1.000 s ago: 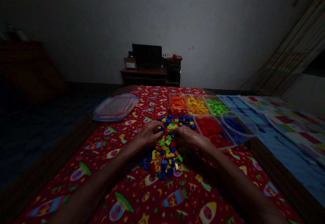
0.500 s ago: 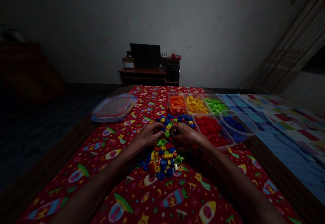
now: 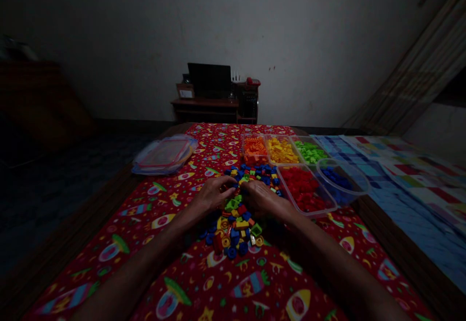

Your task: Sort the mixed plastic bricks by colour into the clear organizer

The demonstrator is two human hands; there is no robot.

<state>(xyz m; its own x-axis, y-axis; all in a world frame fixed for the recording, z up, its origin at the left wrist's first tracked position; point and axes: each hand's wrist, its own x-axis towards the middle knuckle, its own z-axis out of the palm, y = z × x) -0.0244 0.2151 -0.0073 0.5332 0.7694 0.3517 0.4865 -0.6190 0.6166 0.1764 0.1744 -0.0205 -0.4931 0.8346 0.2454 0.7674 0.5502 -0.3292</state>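
Observation:
A mixed pile of toy building bricks (image 3: 241, 225) in blue, yellow, green, red and orange lies on the red patterned cloth (image 3: 204, 282). At the pile's left side is my left hand (image 3: 213, 194), its thumb and fingers curved and apart, with nothing visible between them. My right hand (image 3: 261, 197) reaches into the pile from the right. Its fingers are bent down and drawn together at the bricks; the fingertips are hidden, so whatever they pinch does not show. Red bricks (image 3: 300, 185) fill the clear container (image 3: 329, 209) just right of this hand.
Behind it stand containers of orange bricks (image 3: 255, 147), yellow bricks (image 3: 282, 151) and green bricks (image 3: 310, 152). A round tub (image 3: 364, 185) holds blue bricks (image 3: 335, 179). Stacked lids (image 3: 163, 153) lie at the table's left edge. A monitor (image 3: 210, 80) stands by the far wall.
My right hand has shifted slightly left and its fingers have drawn closer together over the bricks. My left hand stays nearly in place.

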